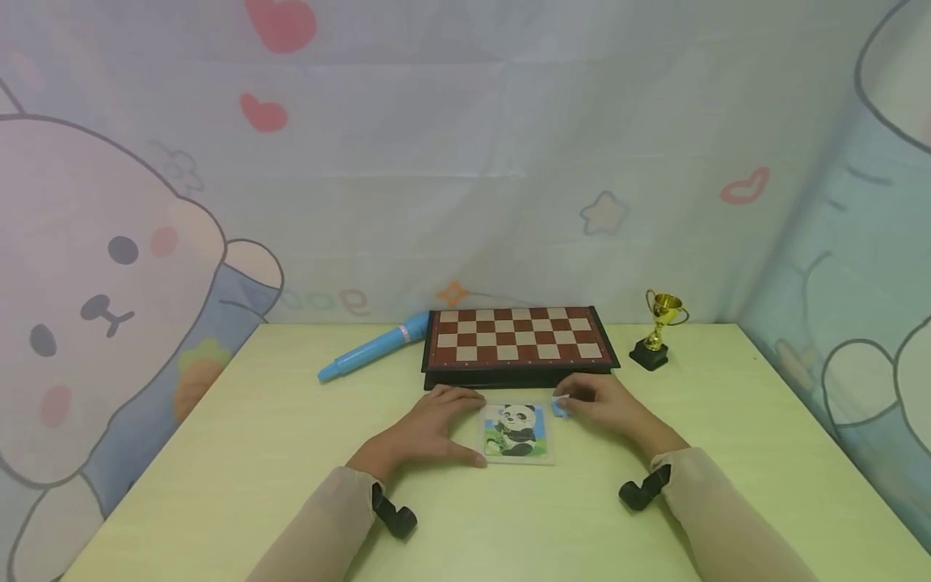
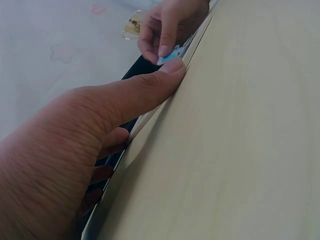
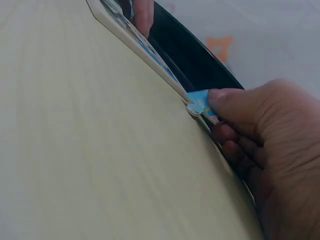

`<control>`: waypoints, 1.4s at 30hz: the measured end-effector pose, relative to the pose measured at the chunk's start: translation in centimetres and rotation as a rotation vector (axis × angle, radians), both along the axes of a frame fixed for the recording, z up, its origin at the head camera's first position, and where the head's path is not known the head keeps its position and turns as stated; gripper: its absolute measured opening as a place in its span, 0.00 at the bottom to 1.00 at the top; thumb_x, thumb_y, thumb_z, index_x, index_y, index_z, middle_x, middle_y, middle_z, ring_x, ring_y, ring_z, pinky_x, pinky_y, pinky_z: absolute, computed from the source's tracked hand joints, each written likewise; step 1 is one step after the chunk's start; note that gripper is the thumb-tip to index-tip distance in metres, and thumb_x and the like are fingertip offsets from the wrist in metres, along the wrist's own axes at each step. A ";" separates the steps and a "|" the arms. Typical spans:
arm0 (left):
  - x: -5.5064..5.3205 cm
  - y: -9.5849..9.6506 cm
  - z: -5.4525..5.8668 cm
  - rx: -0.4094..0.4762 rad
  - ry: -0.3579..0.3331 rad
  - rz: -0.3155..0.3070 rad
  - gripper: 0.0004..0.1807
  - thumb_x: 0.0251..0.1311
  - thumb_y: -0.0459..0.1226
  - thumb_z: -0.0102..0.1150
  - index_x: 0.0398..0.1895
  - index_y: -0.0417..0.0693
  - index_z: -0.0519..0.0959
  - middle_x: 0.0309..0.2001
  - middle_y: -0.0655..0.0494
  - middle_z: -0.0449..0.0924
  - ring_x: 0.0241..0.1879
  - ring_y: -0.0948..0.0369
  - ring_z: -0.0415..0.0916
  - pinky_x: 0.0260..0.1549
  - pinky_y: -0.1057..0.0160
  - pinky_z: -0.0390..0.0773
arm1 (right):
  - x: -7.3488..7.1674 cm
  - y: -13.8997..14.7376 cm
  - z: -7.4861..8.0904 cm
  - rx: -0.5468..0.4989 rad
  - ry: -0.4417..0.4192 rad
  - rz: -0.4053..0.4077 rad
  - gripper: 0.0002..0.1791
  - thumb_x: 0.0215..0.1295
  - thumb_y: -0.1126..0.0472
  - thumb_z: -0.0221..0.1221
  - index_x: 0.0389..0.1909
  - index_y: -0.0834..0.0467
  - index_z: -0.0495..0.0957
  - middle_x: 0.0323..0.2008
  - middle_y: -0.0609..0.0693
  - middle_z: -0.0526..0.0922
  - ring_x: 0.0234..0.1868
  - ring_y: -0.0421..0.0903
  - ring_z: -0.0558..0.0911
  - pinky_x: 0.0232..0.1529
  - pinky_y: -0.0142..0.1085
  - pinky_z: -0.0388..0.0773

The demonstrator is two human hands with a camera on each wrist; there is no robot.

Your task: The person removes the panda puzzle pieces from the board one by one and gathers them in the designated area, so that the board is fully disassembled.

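Observation:
A panda jigsaw puzzle (image 1: 518,432) in a pale square frame lies on the table in the head view. My left hand (image 1: 425,432) is spread along its left side, the thumb at the near corner and fingertips at the far corner. Between thumb and fingers my right hand (image 1: 605,406) pinches a small blue puzzle piece (image 1: 559,406), just off the frame's right edge. The right wrist view shows this piece (image 3: 199,101) with a rounded knob, close by the frame's corner. In the left wrist view, the left thumb (image 2: 145,92) lies nearly straight along the frame.
A folding chessboard (image 1: 520,338) with brown and cream squares lies just behind the puzzle. To its left rests a blue pen-shaped tube (image 1: 374,349). A small gold trophy (image 1: 658,327) on a black base stands at the back right. A printed cloth hangs behind the table.

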State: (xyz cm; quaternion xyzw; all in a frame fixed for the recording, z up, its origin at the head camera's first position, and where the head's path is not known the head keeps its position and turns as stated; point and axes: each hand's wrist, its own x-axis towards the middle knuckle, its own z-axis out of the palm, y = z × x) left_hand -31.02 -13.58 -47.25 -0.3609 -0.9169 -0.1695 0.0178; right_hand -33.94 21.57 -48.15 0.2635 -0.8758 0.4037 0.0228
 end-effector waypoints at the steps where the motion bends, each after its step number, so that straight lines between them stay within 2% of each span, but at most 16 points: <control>1: 0.0 0.0 0.0 0.002 -0.001 0.002 0.54 0.42 0.76 0.63 0.72 0.61 0.69 0.71 0.65 0.66 0.68 0.59 0.59 0.68 0.50 0.59 | 0.1 0.2 -0.1 0.024 0.032 -0.001 0.05 0.68 0.54 0.66 0.43 0.45 0.84 0.39 0.40 0.84 0.41 0.41 0.81 0.46 0.41 0.78; 4: -0.1 0.0 -0.1 0.011 -0.003 0.003 0.54 0.42 0.76 0.63 0.72 0.61 0.70 0.70 0.65 0.66 0.67 0.59 0.60 0.68 0.50 0.59 | 0.1 0.5 -0.2 0.082 0.158 0.018 0.05 0.67 0.57 0.66 0.42 0.46 0.84 0.40 0.39 0.84 0.42 0.40 0.81 0.47 0.42 0.79; 8: 0.0 0.0 -0.2 0.020 -0.010 0.004 0.54 0.41 0.76 0.63 0.72 0.61 0.70 0.70 0.65 0.66 0.67 0.59 0.59 0.68 0.49 0.59 | 0.1 0.5 -0.3 0.098 0.303 0.078 0.07 0.65 0.62 0.67 0.41 0.49 0.83 0.40 0.40 0.83 0.43 0.40 0.81 0.46 0.43 0.80; 14: 0.2 0.1 0.1 0.034 -0.006 -0.004 0.54 0.42 0.75 0.64 0.71 0.58 0.70 0.70 0.61 0.67 0.67 0.57 0.60 0.67 0.47 0.60 | 0.1 -0.3 -0.5 0.046 0.377 0.084 0.09 0.64 0.64 0.68 0.43 0.52 0.83 0.41 0.39 0.83 0.43 0.38 0.81 0.45 0.40 0.80; 18: 0.3 0.2 0.1 0.058 -0.009 -0.015 0.53 0.43 0.73 0.66 0.70 0.56 0.71 0.70 0.59 0.68 0.66 0.55 0.61 0.66 0.46 0.61 | 0.5 -2.3 -0.8 0.021 0.424 0.109 0.09 0.66 0.63 0.66 0.46 0.52 0.82 0.45 0.41 0.83 0.46 0.39 0.81 0.46 0.40 0.80; 22: 0.2 0.1 0.0 0.036 -0.017 -0.005 0.54 0.42 0.75 0.65 0.71 0.58 0.70 0.70 0.61 0.67 0.66 0.57 0.61 0.66 0.48 0.62 | 1.2 -4.9 -0.6 0.044 0.420 0.186 0.11 0.69 0.59 0.64 0.50 0.53 0.82 0.50 0.42 0.81 0.52 0.40 0.79 0.52 0.42 0.78; 24: 0.2 0.1 0.0 0.033 -0.016 -0.003 0.54 0.42 0.75 0.64 0.72 0.59 0.70 0.70 0.61 0.67 0.66 0.57 0.61 0.66 0.49 0.62 | 1.3 -6.1 -0.5 0.056 0.412 0.199 0.11 0.69 0.58 0.64 0.50 0.53 0.82 0.51 0.43 0.81 0.53 0.40 0.78 0.54 0.41 0.77; 33: -0.1 0.2 0.1 0.050 -0.027 -0.008 0.54 0.42 0.74 0.65 0.71 0.58 0.70 0.70 0.61 0.67 0.66 0.57 0.61 0.66 0.48 0.61 | 0.8 -7.9 -0.3 0.142 0.360 0.203 0.09 0.70 0.56 0.63 0.48 0.52 0.82 0.52 0.44 0.80 0.57 0.43 0.76 0.58 0.43 0.76; 42: -0.1 0.1 -0.3 0.052 -0.029 0.009 0.54 0.42 0.76 0.63 0.71 0.60 0.70 0.69 0.62 0.67 0.66 0.57 0.61 0.66 0.47 0.62 | 1.4 -8.7 -0.2 0.188 0.280 0.152 0.06 0.72 0.53 0.60 0.45 0.49 0.80 0.57 0.47 0.78 0.61 0.47 0.74 0.60 0.46 0.75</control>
